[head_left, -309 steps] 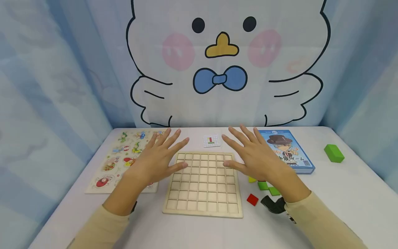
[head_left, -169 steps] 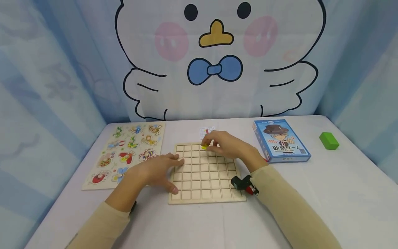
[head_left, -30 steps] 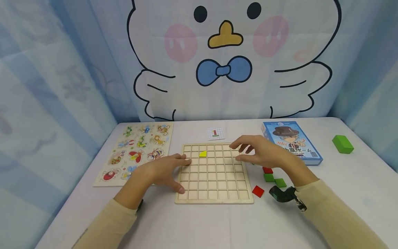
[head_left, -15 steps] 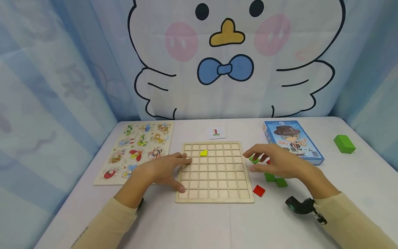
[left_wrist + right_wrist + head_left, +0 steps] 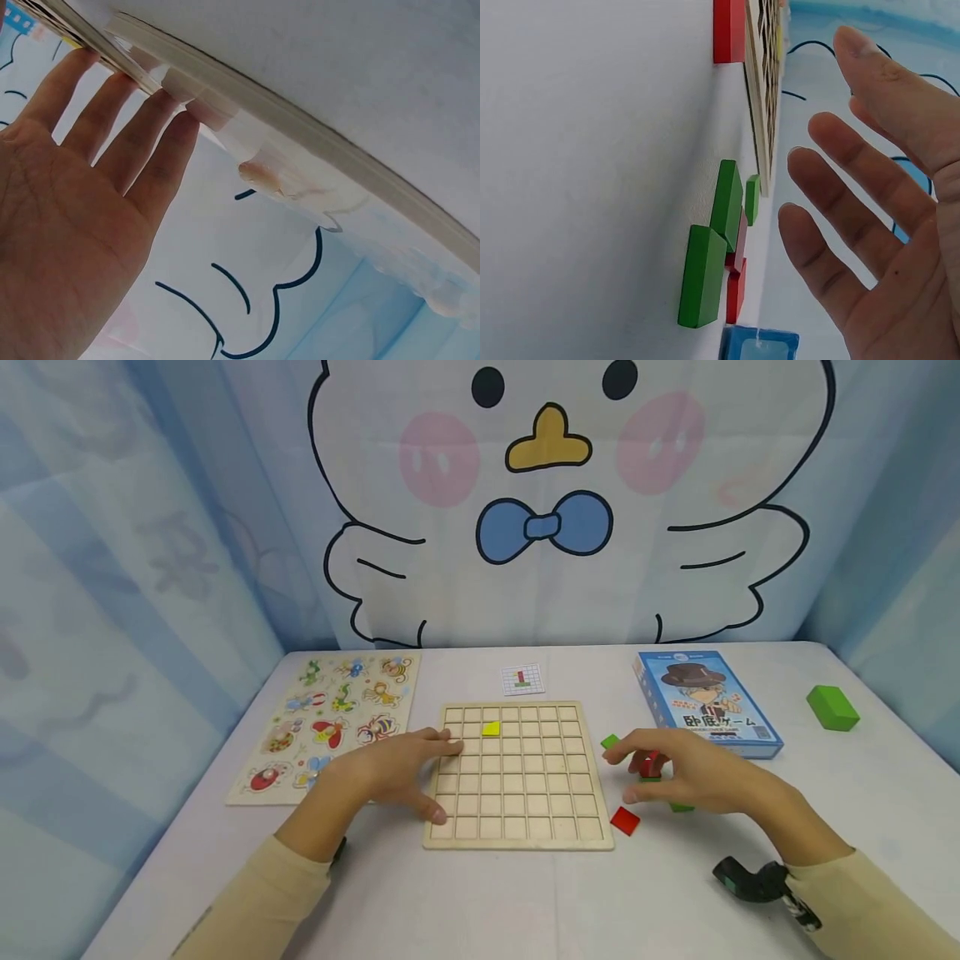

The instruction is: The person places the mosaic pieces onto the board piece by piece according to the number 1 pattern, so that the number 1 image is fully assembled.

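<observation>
My left hand rests at the left edge of a wooden grid board, fingers on the far part and thumb lower down. A yellow tile sits in a cell near the board's upper left. My right hand, fingers loosely bent and apart, hovers right of the board over several tiles, holding nothing. Around it lie a green tile, a red tile partly behind the fingers, and another red tile by the board's lower right corner. Two thicker-looking green tiles show in the right wrist view.
A small card with a printed grid pattern lies behind the board. To the left is a wooden sheet of insect pictures. A blue game box lies at the back right, with a green block beyond it.
Earlier, my right hand held the yellow tile over the board; the tile now sits in a cell. That hand has since moved right and nearer, over the loose tiles. My left hand stays put lately.
</observation>
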`<state>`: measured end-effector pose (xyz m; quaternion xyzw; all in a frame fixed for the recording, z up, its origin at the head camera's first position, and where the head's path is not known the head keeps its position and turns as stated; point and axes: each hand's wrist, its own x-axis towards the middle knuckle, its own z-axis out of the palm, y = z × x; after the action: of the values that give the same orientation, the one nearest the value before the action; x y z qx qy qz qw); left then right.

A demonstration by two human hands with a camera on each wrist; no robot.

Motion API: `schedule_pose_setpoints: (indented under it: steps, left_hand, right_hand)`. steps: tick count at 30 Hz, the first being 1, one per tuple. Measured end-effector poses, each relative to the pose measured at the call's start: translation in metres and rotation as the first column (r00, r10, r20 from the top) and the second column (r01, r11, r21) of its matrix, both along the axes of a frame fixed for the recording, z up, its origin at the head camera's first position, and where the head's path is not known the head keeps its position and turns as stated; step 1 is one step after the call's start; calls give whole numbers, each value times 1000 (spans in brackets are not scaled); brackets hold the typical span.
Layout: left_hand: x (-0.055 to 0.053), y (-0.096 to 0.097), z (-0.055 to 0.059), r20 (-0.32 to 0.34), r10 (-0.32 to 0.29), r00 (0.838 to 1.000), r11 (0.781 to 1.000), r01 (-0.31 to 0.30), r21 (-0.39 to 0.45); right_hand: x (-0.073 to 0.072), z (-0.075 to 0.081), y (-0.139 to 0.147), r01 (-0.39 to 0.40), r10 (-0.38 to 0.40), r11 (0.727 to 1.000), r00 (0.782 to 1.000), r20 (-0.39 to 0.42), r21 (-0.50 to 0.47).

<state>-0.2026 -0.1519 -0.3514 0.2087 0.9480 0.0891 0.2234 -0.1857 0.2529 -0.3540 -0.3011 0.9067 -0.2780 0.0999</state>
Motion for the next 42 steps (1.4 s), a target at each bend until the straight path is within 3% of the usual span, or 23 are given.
schedule_pose_setpoints:
  steps: [10,19,27,42]
  left_hand:
    - [0,0,0,5,2,1000,1000,-2,1]
    - [-2,-1,-1,-3,-6,1000,1000,6,6]
    - [0,0,-1,13,15,1000,1000,-15,11]
    - [-1,-3,-3,-1,7,1000,1000,-7,3]
  right_hand:
    - [6,-2,7,-36,37,999,998,47,-22]
    - [12,-5,14,13,-12,1000,995,96,-9]
    - [16,-11,16,-68,69,997,994,89,-22]
    - [15,-19,13,-69,70,998,988,141,-12]
